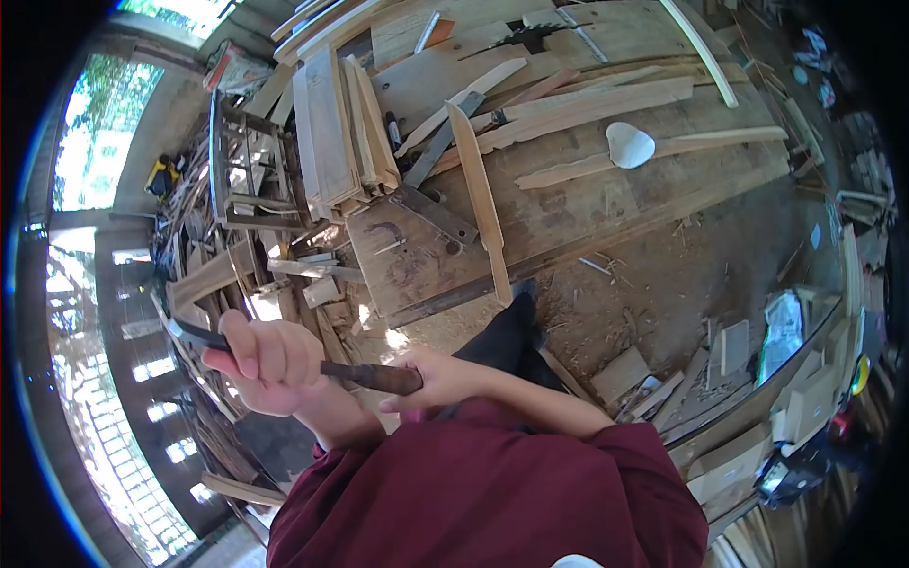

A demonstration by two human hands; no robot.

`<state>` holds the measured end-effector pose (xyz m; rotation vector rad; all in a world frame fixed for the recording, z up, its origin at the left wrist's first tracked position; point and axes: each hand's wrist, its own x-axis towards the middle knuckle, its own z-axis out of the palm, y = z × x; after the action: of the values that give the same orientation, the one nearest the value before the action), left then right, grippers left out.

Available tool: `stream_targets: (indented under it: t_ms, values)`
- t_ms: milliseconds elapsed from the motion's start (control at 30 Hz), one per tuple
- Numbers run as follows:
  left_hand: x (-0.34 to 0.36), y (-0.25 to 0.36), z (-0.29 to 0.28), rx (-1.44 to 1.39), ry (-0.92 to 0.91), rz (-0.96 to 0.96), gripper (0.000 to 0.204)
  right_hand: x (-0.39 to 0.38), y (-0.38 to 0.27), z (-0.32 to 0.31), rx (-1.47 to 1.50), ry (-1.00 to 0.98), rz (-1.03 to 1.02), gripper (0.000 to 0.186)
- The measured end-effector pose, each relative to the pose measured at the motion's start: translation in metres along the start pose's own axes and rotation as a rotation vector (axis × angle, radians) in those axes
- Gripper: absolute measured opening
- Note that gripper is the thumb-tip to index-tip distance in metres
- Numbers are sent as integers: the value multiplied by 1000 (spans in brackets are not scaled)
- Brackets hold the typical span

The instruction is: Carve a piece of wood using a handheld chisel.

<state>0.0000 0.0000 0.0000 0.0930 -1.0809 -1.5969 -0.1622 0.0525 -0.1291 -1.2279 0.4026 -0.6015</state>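
Observation:
My left hand (270, 364) is closed around the dark upper part of a long tool (194, 333), with a narrow metal end showing past my fingers. My right hand (426, 379) grips the brown wooden handle (365, 374) of the same tool, in front of my body at the lower middle. Beyond them on the worn wooden workbench (587, 204) lies a long, shaped wooden slat (473, 180) that overhangs the near edge. A dark metal square (440, 218) and a white, rounded flat piece (630, 144) also lie there.
Several boards (331, 133) are stacked at the bench's left end. A wooden frame (246, 166) and piles of scrap wood (189, 227) stand at the left by slatted openings. Offcuts (620, 374) and a plastic sack (781, 336) lie on the floor at the right.

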Motion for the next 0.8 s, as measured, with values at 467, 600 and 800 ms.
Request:
stream_targets:
  t_ms: [467, 600, 800]
  values:
    - [59, -199, 25, 517, 350, -595, 39, -81, -41, -122, -411, 786, 49, 35]
    - [61, -237, 27, 242, 705, -838, 21, -122, -42, -166, -585, 571, -52, 48]
    - [42, -285, 57, 547, 904, -741, 11, -157, -44, -281, -1295, 745, -5, 37]
